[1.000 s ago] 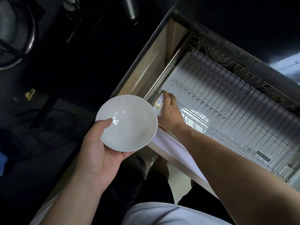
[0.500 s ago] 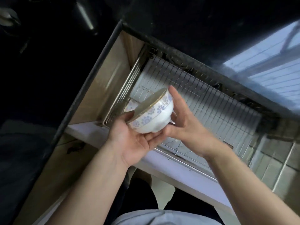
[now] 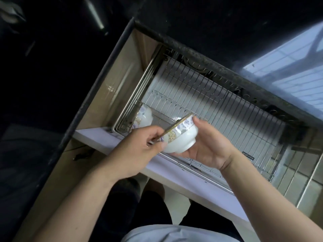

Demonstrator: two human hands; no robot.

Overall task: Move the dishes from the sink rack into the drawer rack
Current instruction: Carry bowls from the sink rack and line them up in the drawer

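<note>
Bowl (image 3: 178, 135) is tilted between both hands: left hand (image 3: 138, 151) pinches its rim, right hand (image 3: 208, 145) cups its base. Next, I think, it should be slotted at four o'clock of the racked bowl (image 3: 144, 117) in the drawer rack (image 3: 227, 109).

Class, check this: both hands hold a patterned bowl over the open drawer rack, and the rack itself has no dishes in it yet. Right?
Not quite. The head view shows both hands holding the patterned bowl over the drawer rack, but another bowl already sits in the rack's left end.

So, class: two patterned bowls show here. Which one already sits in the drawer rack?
The far-left bowl, tilted in the drawer rack at its left end, untouched. The other bowl is held by both hands over the rack's front edge.
</note>
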